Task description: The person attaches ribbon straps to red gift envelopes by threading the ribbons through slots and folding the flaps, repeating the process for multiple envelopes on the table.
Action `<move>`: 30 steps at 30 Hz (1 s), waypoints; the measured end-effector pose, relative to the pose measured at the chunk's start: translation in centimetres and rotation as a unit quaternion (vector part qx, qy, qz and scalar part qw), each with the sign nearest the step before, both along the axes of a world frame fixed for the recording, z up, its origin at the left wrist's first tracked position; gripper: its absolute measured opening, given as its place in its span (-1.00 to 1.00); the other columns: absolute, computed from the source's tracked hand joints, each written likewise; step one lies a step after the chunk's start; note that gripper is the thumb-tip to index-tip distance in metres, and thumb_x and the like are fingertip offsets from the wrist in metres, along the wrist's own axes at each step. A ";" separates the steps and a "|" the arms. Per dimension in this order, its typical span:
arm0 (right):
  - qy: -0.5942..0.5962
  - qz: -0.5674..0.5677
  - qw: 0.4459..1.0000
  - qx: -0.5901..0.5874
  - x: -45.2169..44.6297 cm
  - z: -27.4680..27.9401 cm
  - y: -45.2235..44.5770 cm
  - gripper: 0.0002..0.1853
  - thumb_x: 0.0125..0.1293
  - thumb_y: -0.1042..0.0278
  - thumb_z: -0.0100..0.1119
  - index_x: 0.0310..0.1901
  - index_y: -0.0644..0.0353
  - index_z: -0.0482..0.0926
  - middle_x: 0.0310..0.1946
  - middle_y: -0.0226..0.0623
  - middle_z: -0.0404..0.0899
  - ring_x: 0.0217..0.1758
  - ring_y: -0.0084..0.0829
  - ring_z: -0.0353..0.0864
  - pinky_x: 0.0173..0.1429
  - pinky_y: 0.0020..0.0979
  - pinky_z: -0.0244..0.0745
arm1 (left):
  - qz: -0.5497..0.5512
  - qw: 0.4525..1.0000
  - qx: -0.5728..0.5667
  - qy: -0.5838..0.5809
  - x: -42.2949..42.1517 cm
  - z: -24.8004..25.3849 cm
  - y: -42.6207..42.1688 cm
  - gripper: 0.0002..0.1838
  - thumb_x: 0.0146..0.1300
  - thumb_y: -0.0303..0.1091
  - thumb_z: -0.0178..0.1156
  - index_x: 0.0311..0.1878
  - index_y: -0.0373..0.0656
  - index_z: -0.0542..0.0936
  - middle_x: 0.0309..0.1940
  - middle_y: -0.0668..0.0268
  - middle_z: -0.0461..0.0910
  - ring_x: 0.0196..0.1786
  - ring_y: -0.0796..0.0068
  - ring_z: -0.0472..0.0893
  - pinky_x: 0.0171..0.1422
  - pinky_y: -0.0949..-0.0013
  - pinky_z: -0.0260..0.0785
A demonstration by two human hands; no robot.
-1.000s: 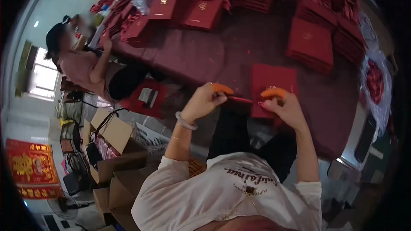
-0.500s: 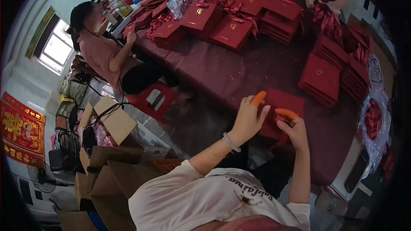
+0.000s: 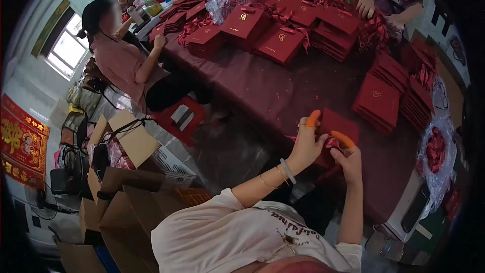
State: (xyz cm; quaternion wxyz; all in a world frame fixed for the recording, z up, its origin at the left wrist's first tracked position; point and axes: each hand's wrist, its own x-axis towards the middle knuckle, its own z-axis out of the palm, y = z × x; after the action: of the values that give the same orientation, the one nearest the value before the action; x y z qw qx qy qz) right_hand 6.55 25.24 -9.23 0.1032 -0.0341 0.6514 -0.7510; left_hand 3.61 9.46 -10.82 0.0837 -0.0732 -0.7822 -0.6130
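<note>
A dark red gift bag point(image 3: 342, 124) lies at the table's near edge, under my two hands. A shiny red ribbon point(image 3: 331, 143) is bunched over it between my fingers. My left hand point(image 3: 308, 146), with an orange cot on the index finger, is closed on the ribbon, and an end of it pokes out on the hand's left side. On the right, my right hand point(image 3: 348, 161) pinches the ribbon between thumb and fingers; its index finger also wears an orange cot. The lower part of the bag is partly hidden by my hands.
Stacked red gift bags point(image 3: 376, 100) stand to the right, with more bag stacks point(image 3: 279, 43) at the back. A plastic-wrapped ribbon bundle point(image 3: 435, 146) lies at the right edge. Co-workers sit around the table; open cardboard boxes point(image 3: 134, 141) fill the floor at left.
Both hands stay over the bag and have shifted slightly; more ribbon now shows between the fingers. The camera view has tilted a little. A co-worker's hand at the back right has lifted over the bags.
</note>
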 end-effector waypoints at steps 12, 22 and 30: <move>-0.027 -0.054 0.956 0.285 9.4 2.5 6.5 -0.70 0.13 0.47 0.24 -0.06 0.27 0.55 -0.40 -0.47 0.48 -0.41 -0.66 0.39 -0.33 -0.62 0.29 | 0.036 0.997 -0.051 0.053 -0.9 -2.9 -0.7 -0.42 0.07 -0.61 0.18 0.22 -0.21 0.32 -0.08 0.19 0.30 -0.10 0.33 0.38 -0.04 0.41 0.31; 0.045 -0.416 0.897 0.141 10.9 -0.9 6.0 -0.70 0.18 0.53 0.21 -0.03 0.32 0.51 -0.21 -0.33 0.51 -0.18 -0.52 0.45 0.01 -0.53 0.34 | -0.050 0.968 0.226 -0.093 -0.8 -1.9 -1.7 -0.39 0.09 -0.58 0.24 0.24 -0.22 0.28 -0.13 0.33 0.40 -0.12 0.54 0.42 0.00 0.49 0.33; 0.190 -0.273 0.874 -0.355 5.0 1.4 3.3 -0.60 0.34 0.46 0.00 0.20 0.24 0.30 -0.16 -0.33 0.43 -0.28 -0.56 0.39 -0.13 -0.55 0.40 | -0.028 0.986 0.150 -0.065 -0.6 -1.5 -1.2 -0.54 0.12 -0.50 0.27 0.09 -0.24 0.39 -0.18 0.32 0.46 -0.18 0.60 0.47 -0.07 0.50 0.37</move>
State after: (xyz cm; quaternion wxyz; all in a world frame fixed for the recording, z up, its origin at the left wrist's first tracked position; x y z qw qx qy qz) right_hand 11.59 28.56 -7.85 -0.2508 -0.0316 0.3315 -0.9090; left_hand 3.00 8.23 -12.34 0.0255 -0.0410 -0.6826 -0.7292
